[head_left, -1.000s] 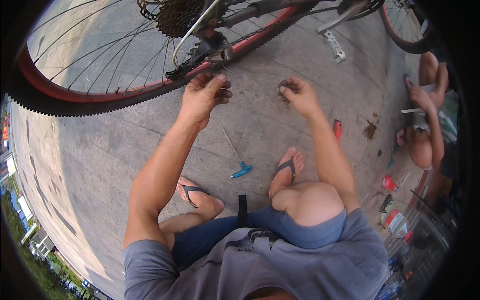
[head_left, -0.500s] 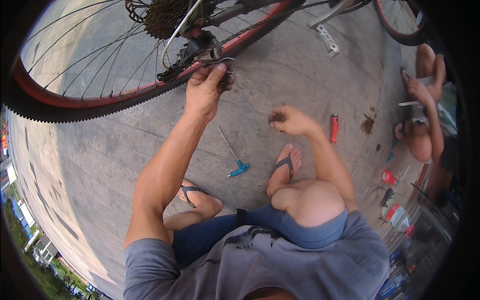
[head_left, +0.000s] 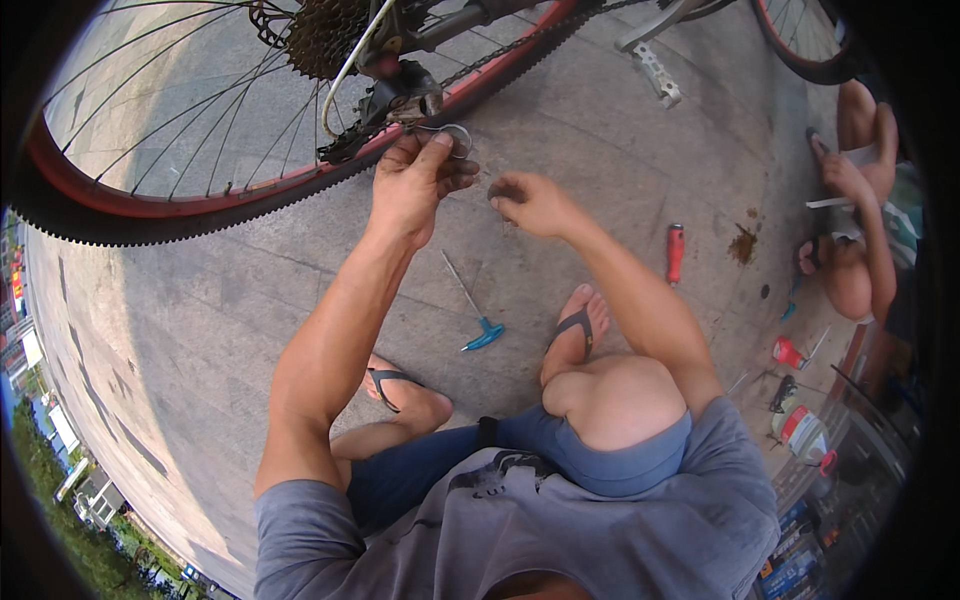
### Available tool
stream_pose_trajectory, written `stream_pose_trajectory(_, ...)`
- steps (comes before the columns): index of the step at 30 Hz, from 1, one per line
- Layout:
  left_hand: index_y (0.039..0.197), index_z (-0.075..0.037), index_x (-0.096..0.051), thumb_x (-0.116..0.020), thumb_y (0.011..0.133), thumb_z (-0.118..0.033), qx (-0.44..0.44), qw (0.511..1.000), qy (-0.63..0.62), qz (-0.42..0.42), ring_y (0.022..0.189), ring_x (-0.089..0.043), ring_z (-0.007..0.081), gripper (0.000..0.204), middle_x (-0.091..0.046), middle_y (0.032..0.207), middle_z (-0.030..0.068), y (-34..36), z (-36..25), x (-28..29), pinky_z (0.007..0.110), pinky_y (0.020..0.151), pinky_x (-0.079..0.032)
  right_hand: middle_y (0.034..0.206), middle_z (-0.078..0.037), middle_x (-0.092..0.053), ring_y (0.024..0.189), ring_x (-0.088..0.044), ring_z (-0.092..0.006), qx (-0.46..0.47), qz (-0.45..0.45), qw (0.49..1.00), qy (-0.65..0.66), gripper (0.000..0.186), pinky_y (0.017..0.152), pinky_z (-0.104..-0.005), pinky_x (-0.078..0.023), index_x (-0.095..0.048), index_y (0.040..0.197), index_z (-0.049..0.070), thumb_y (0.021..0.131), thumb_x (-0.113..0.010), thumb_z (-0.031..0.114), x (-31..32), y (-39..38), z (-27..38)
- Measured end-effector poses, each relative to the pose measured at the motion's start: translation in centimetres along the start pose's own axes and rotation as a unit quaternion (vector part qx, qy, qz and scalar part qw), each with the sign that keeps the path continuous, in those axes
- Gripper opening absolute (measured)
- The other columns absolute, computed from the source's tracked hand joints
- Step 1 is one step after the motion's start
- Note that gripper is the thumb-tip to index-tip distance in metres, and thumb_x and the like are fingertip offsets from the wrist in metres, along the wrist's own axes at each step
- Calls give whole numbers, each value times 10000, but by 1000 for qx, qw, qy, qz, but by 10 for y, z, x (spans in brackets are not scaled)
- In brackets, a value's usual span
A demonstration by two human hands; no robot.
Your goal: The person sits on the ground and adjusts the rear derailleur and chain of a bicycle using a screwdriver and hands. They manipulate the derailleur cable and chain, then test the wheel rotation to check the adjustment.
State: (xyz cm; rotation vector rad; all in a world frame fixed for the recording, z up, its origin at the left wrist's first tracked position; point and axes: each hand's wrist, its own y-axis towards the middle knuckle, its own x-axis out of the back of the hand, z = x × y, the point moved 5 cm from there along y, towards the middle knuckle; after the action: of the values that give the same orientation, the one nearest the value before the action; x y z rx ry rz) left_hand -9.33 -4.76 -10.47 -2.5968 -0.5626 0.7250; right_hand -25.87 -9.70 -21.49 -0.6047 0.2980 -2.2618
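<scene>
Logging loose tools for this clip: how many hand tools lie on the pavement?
2 clearly: a blue-handled T-wrench between the person's feet, and a red-handled tool right of the right forearm. Smaller items near the cans at right may be tools.

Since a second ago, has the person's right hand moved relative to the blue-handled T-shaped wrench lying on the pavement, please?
Yes. The right hand has drawn away from the rear derailleur, back toward the blue-handled T-shaped wrench.
</scene>
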Motion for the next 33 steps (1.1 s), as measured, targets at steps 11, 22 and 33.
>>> stream_pose_trajectory(11,916,-46,-608,-669,883,-154,-15,997,70,-23,662,-633,159,128,-618,802,38,1,1,12,263,563,-494,879,-72,-689,808,-655,-107,61,-302,936,168,235,705,-265,-514,-633,981,-34,902,-643,187,68,16,46)
stream_pose_trajectory(22,881,-64,-633,-658,887,-168,-48,984,166,-47,486,-468,49,107,-609,690,12,10,1,16,196,428,-333,896,-118,-687,780,-670,-195,281,-148,932,-176,173,705,-332,-522,-647,1010,18,844,-607,42,39,-6,104)
stream_pose_trajectory(33,895,-69,-630,-620,912,-170,7,1000,2,13,465,-457,54,103,-612,678,25,8,5,9,191,397,-304,841,-58,-672,716,-621,-101,101,-112,979,137,155,625,-249,-495,-636,1016,-22,864,-614,0,34,2,77)
